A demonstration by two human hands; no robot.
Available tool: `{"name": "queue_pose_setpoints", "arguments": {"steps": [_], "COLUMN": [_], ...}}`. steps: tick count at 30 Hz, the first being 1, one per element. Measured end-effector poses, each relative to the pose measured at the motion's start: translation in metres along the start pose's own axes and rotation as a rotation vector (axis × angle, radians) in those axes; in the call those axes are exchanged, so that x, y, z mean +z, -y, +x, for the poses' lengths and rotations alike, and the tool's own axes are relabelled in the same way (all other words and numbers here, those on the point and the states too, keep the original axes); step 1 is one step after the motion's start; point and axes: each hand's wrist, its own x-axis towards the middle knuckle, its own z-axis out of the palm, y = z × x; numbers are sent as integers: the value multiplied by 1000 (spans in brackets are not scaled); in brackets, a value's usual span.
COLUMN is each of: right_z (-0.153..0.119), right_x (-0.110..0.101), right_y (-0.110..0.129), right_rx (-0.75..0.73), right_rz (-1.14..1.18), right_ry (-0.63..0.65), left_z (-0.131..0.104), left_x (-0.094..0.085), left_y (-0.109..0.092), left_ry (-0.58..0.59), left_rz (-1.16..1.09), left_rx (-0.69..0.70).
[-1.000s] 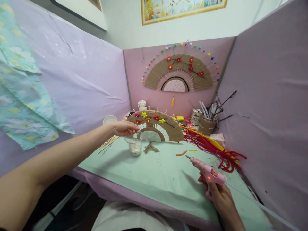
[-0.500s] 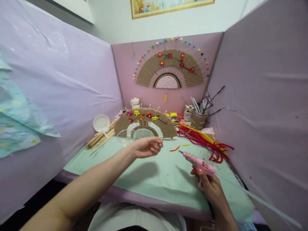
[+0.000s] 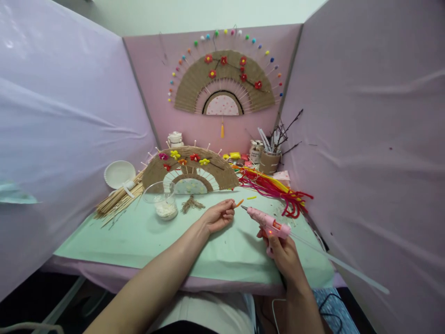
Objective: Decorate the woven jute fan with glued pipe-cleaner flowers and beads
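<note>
My left hand reaches over the green tabletop, its fingers pinched at the left end of a short orange pipe cleaner piece. The fingers hide that end. In my right hand is a pink hot glue gun, gripped by its handle, with a small light glowing. Its metal nozzle points left, close to the orange piece. A long pale glue stick sticks out from its back. Just beyond lies a short yellow piece. Behind my left hand stands a brown twine-covered fan with coloured flowers.
A clear cup with white bits and a twine tassel sit left. Bundled sticks and a white bowl lie farther left. Red and yellow pipe cleaners spread right, before a pot. Another fan hangs behind.
My left hand has moved right and down to the orange piece, uncovering the cup and tassel. The glue gun stays in my right hand. The view has shifted right and downward.
</note>
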Motion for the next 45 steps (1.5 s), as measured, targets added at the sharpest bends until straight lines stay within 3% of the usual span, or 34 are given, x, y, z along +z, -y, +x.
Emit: {"name": "queue_pose_setpoints", "arguments": {"steps": [9, 35, 45], "right_z": [-1, -3, -3], "right_x": [0, -1, 0], "right_y": [1, 6, 6], "right_rx": [-19, -7, -12], "right_rz": [5, -72, -65], "right_ry": [34, 49, 62], "left_z": [-7, -7, -7], "left_x": [0, -1, 0], "left_y": [5, 7, 6], "left_ry": [83, 92, 37], "left_rz": [105, 129, 101], "left_rx": [-7, -18, -9]}}
